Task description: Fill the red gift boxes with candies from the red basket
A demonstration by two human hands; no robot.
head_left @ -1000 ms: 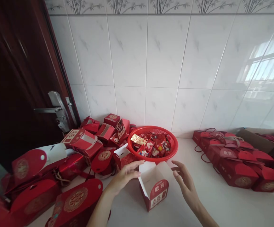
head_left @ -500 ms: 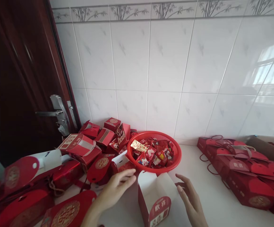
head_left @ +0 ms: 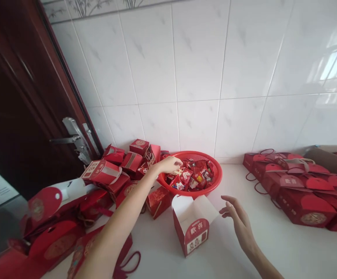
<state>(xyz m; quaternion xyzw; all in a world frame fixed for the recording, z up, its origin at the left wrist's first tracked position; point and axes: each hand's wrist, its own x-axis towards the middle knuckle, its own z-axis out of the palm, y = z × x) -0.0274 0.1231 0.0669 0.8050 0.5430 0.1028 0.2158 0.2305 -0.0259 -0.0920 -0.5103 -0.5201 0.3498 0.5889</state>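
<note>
My left hand (head_left: 170, 164) reaches over the left rim of a red plastic basket (head_left: 218, 176), its fingers bent down at the wrapped sweets (head_left: 196, 176). A bit of a gold wrapper (head_left: 180, 171) shows just beneath those fingers; what they pinch, if anything, is hidden. In front of the basket stands a red paper gift box (head_left: 179, 233), upright, with its top flaps up and its white inside showing. To the right of this box is my right hand (head_left: 238, 221), open, with fingers apart and holding nothing. Its fingertips are close to the box's right flap.
Several red boxes (head_left: 101, 172) lie piled on the left, some tipped over. On the right, closed red boxes with cords (head_left: 305, 205) stand in rows beside a brown carton (head_left: 319, 155). A tiled wall (head_left: 197, 128) rises behind the white tabletop (head_left: 229, 252); a dark door (head_left: 17, 97) is at left.
My left hand has moved from beside the open box up and away to the sweets in the basket. My right hand stays near the box. The view has tilted and shifted slightly.
</note>
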